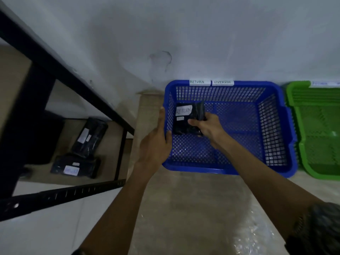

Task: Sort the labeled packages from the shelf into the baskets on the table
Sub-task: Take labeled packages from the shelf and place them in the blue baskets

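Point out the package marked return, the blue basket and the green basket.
RETURN package (183,126), head view, black wrap below its label.
blue basket (193,168), head view, near rim.
green basket (298,85), head view, far left corner of the rim.

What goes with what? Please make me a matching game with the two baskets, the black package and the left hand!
Things:
1. blue basket
2. green basket
3. RETURN package
4. left hand

Clues:
A. stands at the far right edge of the picture
B. grips a basket's left rim
C. has paper tags reading RETURN and OVERDUE on its far rim
D. held by the right hand inside a basket

Pairs: 1-C, 2-A, 3-D, 4-B.
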Demonstrator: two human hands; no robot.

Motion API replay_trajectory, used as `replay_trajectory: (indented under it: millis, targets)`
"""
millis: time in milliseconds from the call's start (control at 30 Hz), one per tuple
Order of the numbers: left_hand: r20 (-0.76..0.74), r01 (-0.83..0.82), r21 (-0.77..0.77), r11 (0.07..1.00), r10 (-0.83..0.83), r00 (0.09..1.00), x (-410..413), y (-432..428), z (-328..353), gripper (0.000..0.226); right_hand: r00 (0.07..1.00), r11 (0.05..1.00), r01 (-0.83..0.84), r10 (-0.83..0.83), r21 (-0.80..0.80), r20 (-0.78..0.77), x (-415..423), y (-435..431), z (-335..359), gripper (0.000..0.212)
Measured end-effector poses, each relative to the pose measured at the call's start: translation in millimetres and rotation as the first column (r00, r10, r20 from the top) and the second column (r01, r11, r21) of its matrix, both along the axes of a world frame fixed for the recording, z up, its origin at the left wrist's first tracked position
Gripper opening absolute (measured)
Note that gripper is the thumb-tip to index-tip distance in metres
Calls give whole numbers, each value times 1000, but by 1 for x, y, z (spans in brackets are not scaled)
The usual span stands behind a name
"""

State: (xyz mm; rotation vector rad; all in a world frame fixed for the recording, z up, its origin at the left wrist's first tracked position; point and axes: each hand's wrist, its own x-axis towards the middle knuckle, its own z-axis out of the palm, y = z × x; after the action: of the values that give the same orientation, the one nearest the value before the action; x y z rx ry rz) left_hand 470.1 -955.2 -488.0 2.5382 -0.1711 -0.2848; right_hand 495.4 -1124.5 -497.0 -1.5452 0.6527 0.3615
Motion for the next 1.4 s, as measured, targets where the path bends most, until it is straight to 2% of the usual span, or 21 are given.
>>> replay_trajectory:
  millis: [67,133,200,267,300,367,500,633,967,1100,1300,1400]
  targets:
    - [-22,-41,-69,997,40,999,0,-2,-5,70,1000,996,-24,25,-83,7,12,1,-11,41]
    - [-24,-66,-101,993,64,998,-1,-2,-9,70,989,936,-126,144,-328,31,16,-2,-22,56]
    - [-15,-83,-115,990,81,997,-1,-3,-11,70,943,752,-235,331,-616,45,10,-7,-32,82]
    - [-3,-82,-131,988,82,997,-1,-3,-13,70,872,498,-277,489,-822,2,0,-9,-40,91]
    - [1,-78,-137,988,79,997,-1,-3,-15,69,836,411,-300,548,-861,-30,-4,-8,-43,87]
    - [4,-75,-140,987,76,997,0,-3,-18,69,772,312,-347,630,-884,-82,-8,-5,-48,75]
    - [-22,-92,-129,987,90,996,0,-3,-15,69,772,209,-358,615,-910,-162,-5,2,-57,67]
    - [-25,-74,-126,989,72,997,0,-4,-15,70,795,203,-304,593,-931,-130,7,4,-64,62]
    - [-10,-65,-154,986,65,998,1,-3,-19,72,775,208,-352,611,-913,-160,10,-1,-65,65]
    - [2,-69,-151,986,70,998,1,-3,-19,72,764,247,-413,617,-877,-187,12,-3,-61,68]
    - [6,-42,-33,999,43,999,3,-2,-15,71,771,315,-391,625,-865,-121,-4,-5,-23,72]
    - [-3,6,18,1000,-6,1000,6,4,-11,72,724,262,-409,676,-874,-136,-25,-1,5,66]
